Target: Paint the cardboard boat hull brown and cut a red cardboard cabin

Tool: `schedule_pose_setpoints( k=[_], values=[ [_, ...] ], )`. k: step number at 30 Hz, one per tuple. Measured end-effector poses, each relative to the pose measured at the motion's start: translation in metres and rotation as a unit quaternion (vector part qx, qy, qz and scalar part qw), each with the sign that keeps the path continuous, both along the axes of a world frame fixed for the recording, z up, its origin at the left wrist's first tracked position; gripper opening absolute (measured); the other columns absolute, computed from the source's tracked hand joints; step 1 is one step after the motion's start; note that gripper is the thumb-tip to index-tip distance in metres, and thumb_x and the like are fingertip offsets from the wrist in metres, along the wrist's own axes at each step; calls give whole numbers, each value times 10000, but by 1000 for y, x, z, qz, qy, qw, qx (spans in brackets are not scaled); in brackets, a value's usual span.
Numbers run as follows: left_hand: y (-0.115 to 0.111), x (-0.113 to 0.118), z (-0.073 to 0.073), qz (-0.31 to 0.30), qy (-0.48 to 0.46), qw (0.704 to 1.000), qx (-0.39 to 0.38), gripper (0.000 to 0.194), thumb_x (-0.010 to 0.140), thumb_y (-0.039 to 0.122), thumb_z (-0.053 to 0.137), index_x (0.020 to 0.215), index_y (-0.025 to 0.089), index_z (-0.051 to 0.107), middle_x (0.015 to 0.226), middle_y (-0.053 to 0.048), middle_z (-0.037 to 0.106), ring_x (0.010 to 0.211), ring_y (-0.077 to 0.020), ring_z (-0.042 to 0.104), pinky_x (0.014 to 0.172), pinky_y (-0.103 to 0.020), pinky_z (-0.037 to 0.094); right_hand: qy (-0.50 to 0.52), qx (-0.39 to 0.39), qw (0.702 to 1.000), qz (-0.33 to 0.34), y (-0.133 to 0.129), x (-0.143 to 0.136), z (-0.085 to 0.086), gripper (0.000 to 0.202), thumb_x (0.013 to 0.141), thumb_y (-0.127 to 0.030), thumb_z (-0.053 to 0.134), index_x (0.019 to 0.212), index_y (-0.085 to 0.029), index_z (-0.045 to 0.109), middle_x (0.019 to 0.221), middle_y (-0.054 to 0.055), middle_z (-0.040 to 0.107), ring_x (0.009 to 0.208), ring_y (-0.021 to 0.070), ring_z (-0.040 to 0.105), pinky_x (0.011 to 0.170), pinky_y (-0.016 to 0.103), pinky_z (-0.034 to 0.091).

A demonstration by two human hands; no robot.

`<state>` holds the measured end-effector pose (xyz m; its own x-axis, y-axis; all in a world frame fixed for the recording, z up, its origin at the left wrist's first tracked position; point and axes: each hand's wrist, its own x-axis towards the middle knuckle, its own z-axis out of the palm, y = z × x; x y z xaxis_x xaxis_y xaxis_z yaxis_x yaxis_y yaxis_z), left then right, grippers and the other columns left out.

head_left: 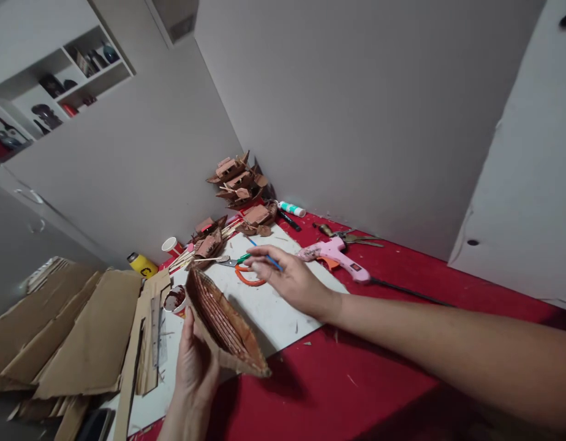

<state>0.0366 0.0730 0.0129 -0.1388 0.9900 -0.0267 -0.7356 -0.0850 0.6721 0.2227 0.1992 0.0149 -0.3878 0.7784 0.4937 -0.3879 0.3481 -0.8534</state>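
Observation:
My left hand [195, 366] grips a small brown cardboard boat hull [225, 318] from its near side, tilted so that its ribbed inside shows. The inner strips look dark reddish-brown and glossy in places. Above the white sheet, my right hand [299, 282] holds a slim blue paintbrush [274, 262], its fingers pinched round the handle; the bristles cannot be made out. Just past the hull's left end stands a paper cup [175, 300] with dark brown paint in it. Orange-handled scissors [249, 278] lie below my right fingers, with a green object [243, 258] beside them.
A pink glue gun [335, 254] with a black cord lies right of the white sheet [287, 324]. Several finished model boats [239, 180] are stacked in the back corner. Cardboard sheets [90, 337] fill the left. A yellow bottle [142, 265] and a red cup [171, 246] stand behind.

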Motion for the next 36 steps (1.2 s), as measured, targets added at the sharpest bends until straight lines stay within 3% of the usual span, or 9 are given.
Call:
schedule_pose_setpoints(
  k=[3, 6, 12, 16, 21, 27, 30, 33, 36],
  values=[
    [0, 4, 10, 97, 43, 994, 7, 356, 936, 357, 511, 1267, 280, 616, 1130, -38, 733, 1124, -202, 640, 1060, -353, 405, -72, -33, 992, 100, -14, 1, 2, 693, 749, -516, 709, 1295, -188, 435, 1321, 180, 553, 1189, 276, 562, 977, 485, 455],
    [-1, 12, 18, 204, 103, 973, -2, 452, 854, 367, 633, 1295, 279, 585, 1203, -56, 697, 1132, -228, 630, 997, -369, 469, -128, -32, 978, 161, -22, 3, 5, 900, 672, -554, 750, 1383, -192, 334, 1417, 208, 454, 1264, 313, 485, 999, 531, 405],
    [-5, 21, 19, 256, 177, 949, 47, 619, 796, 314, 703, 1369, 354, 471, 1339, -34, 605, 1193, -216, 579, 966, -354, 483, -184, -9, 965, 185, -27, 6, 6, 1031, 602, -540, 779, 1419, -153, 285, 1440, 225, 409, 1309, 325, 435, 995, 468, 434],
    [-9, 26, 16, 227, 211, 947, 82, 690, 790, 265, 704, 1400, 392, 407, 1360, -31, 587, 1209, -239, 571, 997, -393, 460, -254, 60, 955, 138, -26, 6, 6, 999, 601, -489, 793, 1418, -175, 311, 1433, 179, 448, 1287, 325, 471, 1059, 476, 383],
    [-13, 30, 10, 196, 255, 944, 76, 783, 730, 229, 744, 1418, 346, 388, 1363, -60, 582, 1228, -287, 554, 1018, -432, 439, -320, 125, 934, 101, -23, 8, 13, 932, 588, -420, 792, 1389, -180, 381, 1370, 157, 530, 1189, 346, 557, 1002, 487, 435],
    [-13, 31, 9, 156, 274, 947, 56, 827, 667, 244, 784, 1401, 296, 407, 1285, -91, 626, 1228, -314, 547, 1037, -464, 405, -312, 159, 934, 63, -19, 12, 16, 700, 632, -372, 740, 1268, -182, 517, 1226, 134, 634, 1080, 322, 625, 920, 433, 494],
    [-9, 30, 10, 138, 291, 946, 38, 829, 655, 263, 795, 1392, 297, 418, 1274, -93, 622, 1240, -313, 531, 1036, -468, 405, -319, 173, 931, 47, -12, 14, 16, 708, 637, -384, 735, 1277, -188, 507, 1224, 121, 635, 1072, 308, 630, 907, 416, 500],
    [-6, 24, 13, 136, 323, 936, 25, 880, 656, 264, 801, 1415, 355, 364, 1381, -86, 526, 1234, -297, 530, 996, -459, 446, -358, 222, 907, -8, -2, 16, 18, 747, 655, -415, 728, 1313, -165, 478, 1231, 148, 629, 1081, 336, 620, 902, 445, 491],
    [-8, 6, 19, 198, 387, 901, 8, 901, 664, 255, 812, 1422, 353, 335, 1313, -97, 541, 1115, -247, 608, 963, -422, 472, -396, 283, 869, -85, 8, 19, 19, 726, 685, -432, 706, 1307, -127, 489, 1186, 187, 646, 1058, 374, 618, 873, 476, 482]
  ],
)
